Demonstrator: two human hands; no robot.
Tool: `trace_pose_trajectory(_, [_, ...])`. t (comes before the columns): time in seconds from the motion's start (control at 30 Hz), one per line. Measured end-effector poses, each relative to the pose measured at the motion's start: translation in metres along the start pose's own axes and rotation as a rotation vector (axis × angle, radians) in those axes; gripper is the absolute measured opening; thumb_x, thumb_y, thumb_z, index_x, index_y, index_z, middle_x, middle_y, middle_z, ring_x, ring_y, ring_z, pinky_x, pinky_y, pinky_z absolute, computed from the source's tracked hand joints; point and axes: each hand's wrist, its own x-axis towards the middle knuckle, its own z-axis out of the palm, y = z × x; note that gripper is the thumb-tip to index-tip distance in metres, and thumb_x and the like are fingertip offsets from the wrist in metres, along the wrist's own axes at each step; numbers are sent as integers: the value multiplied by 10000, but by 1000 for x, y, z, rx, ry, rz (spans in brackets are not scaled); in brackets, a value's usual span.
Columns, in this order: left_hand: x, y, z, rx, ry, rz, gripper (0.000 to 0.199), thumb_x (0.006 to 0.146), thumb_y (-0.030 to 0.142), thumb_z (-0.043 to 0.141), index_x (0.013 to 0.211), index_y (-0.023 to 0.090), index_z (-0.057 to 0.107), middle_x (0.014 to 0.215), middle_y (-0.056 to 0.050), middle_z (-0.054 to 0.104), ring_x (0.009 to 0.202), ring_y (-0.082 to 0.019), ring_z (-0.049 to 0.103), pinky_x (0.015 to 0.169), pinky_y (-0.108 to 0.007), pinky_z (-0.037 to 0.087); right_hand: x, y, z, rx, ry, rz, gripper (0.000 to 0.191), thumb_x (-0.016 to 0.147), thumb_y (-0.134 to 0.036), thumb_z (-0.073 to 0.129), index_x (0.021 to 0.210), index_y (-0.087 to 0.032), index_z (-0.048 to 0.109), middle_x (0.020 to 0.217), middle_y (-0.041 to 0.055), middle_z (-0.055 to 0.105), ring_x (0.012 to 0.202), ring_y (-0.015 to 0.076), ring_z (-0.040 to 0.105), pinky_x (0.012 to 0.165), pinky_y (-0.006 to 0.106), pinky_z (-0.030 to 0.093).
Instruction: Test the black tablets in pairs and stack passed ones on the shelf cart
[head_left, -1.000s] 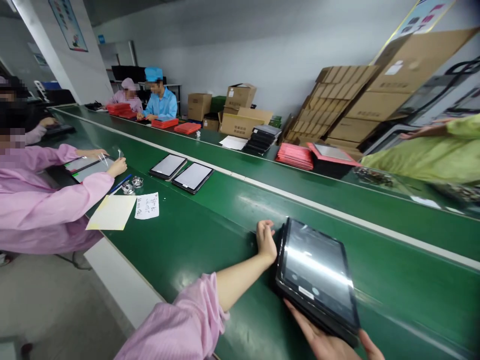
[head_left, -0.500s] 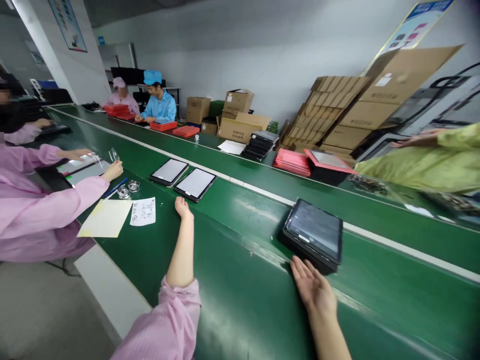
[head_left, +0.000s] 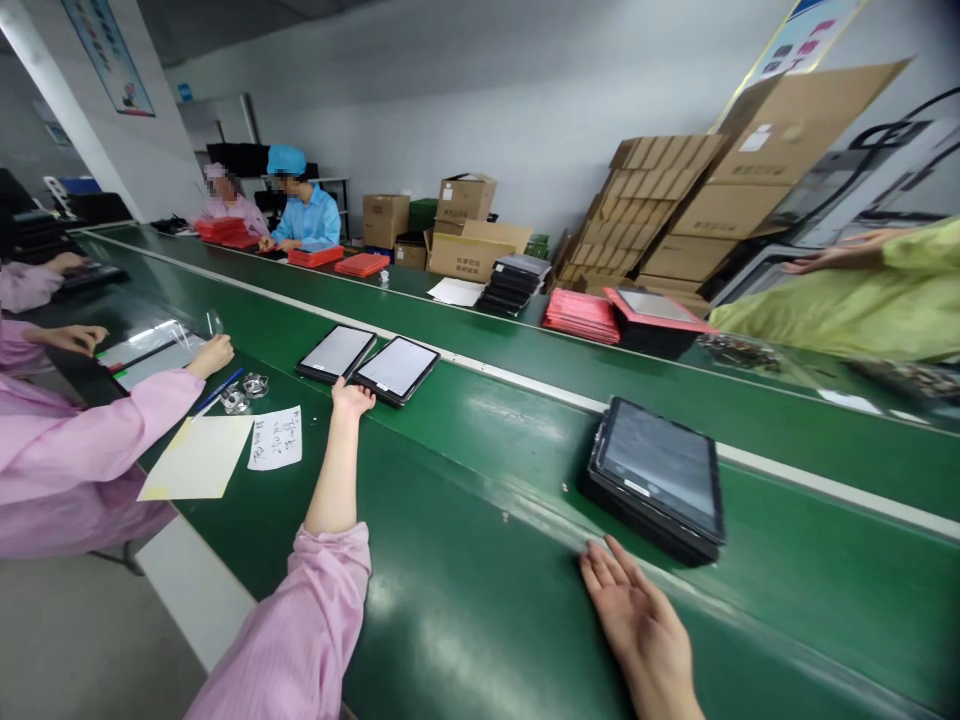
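Note:
Two tablets with pale screens lie side by side on the green bench [head_left: 450, 560], the left tablet [head_left: 337, 352] close against the right tablet [head_left: 397, 368]. At their near edges is my left hand [head_left: 351, 398], fingers apart, its tips by the gap between them; whether it touches them is unclear. My right hand [head_left: 636, 615] rests palm up with spread, bare fingers, just in front of a stack of dark tablets [head_left: 660, 470]. A small gap separates that hand from the stack.
At left, a person's hand [head_left: 214, 355] is over a device with clear film. Near it lie a yellowish sheet [head_left: 196, 458], a handwritten note [head_left: 275, 438] and a blue pen [head_left: 219, 390]. Red sleeves [head_left: 581, 316] and black stacks [head_left: 511, 286] line the far side.
My left hand has reached forward to the near edges of the two pale tablets. My right hand is now farther from the dark stack. The whole view has shifted slightly.

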Motion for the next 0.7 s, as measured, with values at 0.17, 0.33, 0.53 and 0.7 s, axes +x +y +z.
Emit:
trace_pose_trajectory(0.17, [6,-11,9,-18,16,36,401,952,504,393,1139,204,583,1248,-120,568,1290,-259,502,1035,-412,467,-6,-6,8,63,47,39,385,731,-279,625,1086,-149,697,973,93,708,862,159,701,825,293,617])
trace_pose_trajectory(0.33, [8,-19,15,-48,54,63,432,965,517,347,1194,217,558,1291,-134,535,1252,-283,540,932,-400,527,-11,-11,15,104,93,84,377,735,-253,593,1082,-136,686,959,98,684,835,149,688,761,257,625])
trace_pose_trajectory(0.53, [7,-17,13,-67,48,81,464,982,526,259,1211,242,544,1262,-124,557,1179,-282,594,880,-433,554,-9,-8,12,100,98,66,403,719,-237,580,1093,-123,678,986,101,672,837,146,666,797,257,617])
trace_pose_trajectory(0.7, [6,-28,18,-58,92,75,446,968,552,257,1169,279,546,1391,-84,486,1272,-297,537,897,-438,533,-7,-7,5,62,109,55,444,690,-250,589,1105,-128,686,1026,109,664,947,179,660,1031,351,542])
